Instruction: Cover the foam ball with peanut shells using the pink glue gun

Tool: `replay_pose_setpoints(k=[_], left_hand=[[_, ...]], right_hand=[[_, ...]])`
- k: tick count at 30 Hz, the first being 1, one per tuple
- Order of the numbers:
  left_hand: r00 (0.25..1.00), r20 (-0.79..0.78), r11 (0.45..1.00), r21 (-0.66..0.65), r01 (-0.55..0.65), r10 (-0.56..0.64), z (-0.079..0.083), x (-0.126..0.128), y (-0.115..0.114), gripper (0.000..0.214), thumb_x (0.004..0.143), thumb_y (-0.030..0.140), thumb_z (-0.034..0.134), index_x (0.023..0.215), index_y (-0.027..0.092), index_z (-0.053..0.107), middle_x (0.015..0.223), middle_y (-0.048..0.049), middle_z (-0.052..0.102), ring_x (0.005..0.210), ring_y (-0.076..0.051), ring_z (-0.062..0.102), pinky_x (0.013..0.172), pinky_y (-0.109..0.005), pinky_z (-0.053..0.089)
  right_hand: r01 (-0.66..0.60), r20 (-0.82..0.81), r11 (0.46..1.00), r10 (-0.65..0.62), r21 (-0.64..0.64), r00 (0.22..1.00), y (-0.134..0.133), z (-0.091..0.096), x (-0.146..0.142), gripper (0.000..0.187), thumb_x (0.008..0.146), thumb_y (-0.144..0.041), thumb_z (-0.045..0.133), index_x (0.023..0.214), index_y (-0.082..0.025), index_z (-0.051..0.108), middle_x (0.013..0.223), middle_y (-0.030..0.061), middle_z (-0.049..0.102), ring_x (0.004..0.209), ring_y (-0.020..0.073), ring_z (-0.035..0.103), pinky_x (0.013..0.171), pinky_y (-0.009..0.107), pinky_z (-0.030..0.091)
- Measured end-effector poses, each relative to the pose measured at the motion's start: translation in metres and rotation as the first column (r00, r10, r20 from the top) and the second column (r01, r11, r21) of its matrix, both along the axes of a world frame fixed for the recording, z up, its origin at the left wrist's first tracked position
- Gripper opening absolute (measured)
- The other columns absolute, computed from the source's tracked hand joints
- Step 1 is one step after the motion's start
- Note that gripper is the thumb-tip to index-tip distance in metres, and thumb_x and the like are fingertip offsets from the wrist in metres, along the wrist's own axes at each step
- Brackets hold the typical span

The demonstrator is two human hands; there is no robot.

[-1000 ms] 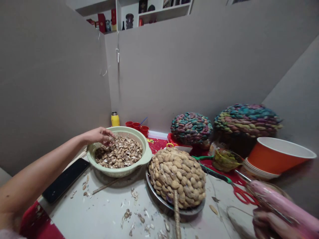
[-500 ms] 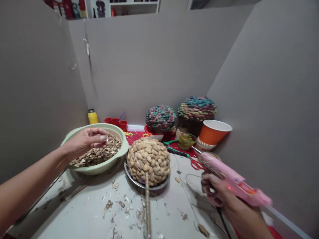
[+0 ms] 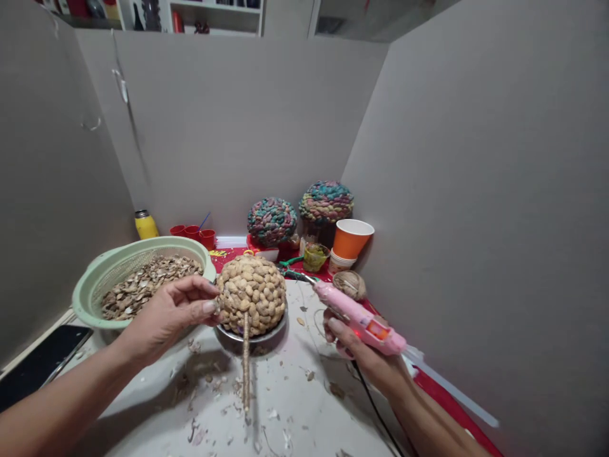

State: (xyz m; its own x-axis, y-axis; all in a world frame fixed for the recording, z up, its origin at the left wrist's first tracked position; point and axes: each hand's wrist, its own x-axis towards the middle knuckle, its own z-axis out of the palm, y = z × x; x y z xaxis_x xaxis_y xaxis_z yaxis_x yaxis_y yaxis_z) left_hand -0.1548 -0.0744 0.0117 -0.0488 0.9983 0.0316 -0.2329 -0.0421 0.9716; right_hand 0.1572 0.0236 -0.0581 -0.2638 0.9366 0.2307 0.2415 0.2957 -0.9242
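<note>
A pink hot glue gun (image 3: 354, 312) is gripped in my right hand (image 3: 364, 355), its nozzle pointing up and left. My left hand (image 3: 174, 308) pinches a small nutshell piece (image 3: 217, 305) between thumb and fingertips, at the left side of a ball covered in shells (image 3: 259, 289). Whether the piece touches the ball I cannot tell. That ball rests in a shallow metal bowl (image 3: 272, 332), and a brown stick (image 3: 246, 374) juts from it toward me. Behind my left hand stands a green colander (image 3: 88, 285) holding many loose shells (image 3: 157, 279).
Two multicoloured shell-covered balls (image 3: 272, 221) stand at the back. Orange paper cups (image 3: 351, 241), a ball of twine (image 3: 349, 284), green-handled pliers (image 3: 290, 261), red cups (image 3: 192, 232) and a yellow bottle (image 3: 145, 225) sit nearby. A phone (image 3: 42, 362) lies at left; shell scraps litter the table.
My left hand has moved right, from over the colander to beside the ball, still pinching the shell piece. The glue gun has come closer to the ball. The camera view has turned right.
</note>
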Motion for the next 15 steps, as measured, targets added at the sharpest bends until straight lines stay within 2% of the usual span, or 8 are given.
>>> replay_pose_setpoints(k=[4,8,11,15], left_hand=[[0.999,0.037,0.999,0.037,0.020,-0.021,0.006,0.022,0.011,0.023,0.065,0.026,0.090,0.084,0.019,0.077,0.077,-0.0009,0.074,0.067,-0.012,0.071,0.069,-0.023,0.060],[0.993,0.089,0.997,-0.007,0.072,-0.071,0.012,0.048,0.020,0.028,0.060,0.027,0.092,0.082,0.018,0.078,0.075,-0.0028,0.075,0.065,-0.014,0.072,0.066,-0.021,0.059],[0.974,0.188,0.990,-0.032,0.136,-0.128,0.015,0.064,0.026,0.030,0.057,0.025,0.094,0.080,0.016,0.078,0.072,-0.0040,0.076,0.064,-0.015,0.073,0.064,-0.020,0.058],[0.947,0.264,0.979,-0.044,0.200,-0.182,0.017,0.076,0.034,0.028,0.058,0.019,0.093,0.078,0.015,0.075,0.071,-0.0030,0.074,0.064,-0.014,0.073,0.064,-0.021,0.058]], right_hand=[[-0.078,0.029,0.997,0.078,0.017,0.997,-0.002,0.006,-0.002,0.042,0.082,-0.062,0.062,0.074,-0.021,0.062,0.067,0.0036,0.061,0.059,0.0169,0.056,0.053,0.028,0.046],[-0.117,-0.023,0.993,0.117,-0.003,0.993,-0.005,0.009,-0.002,0.042,0.081,-0.063,0.063,0.072,-0.021,0.061,0.067,0.0027,0.061,0.058,0.0161,0.055,0.053,0.027,0.047],[-0.098,-0.036,0.995,0.099,0.032,0.994,-0.008,0.007,-0.002,0.041,0.080,-0.061,0.064,0.068,-0.022,0.062,0.066,0.0032,0.061,0.061,0.0179,0.057,0.056,0.028,0.049],[-0.081,-0.063,0.992,0.088,0.101,0.994,-0.014,0.011,-0.003,0.041,0.080,-0.061,0.062,0.067,-0.023,0.060,0.062,0.0016,0.055,0.058,0.0183,0.053,0.050,0.029,0.046]])
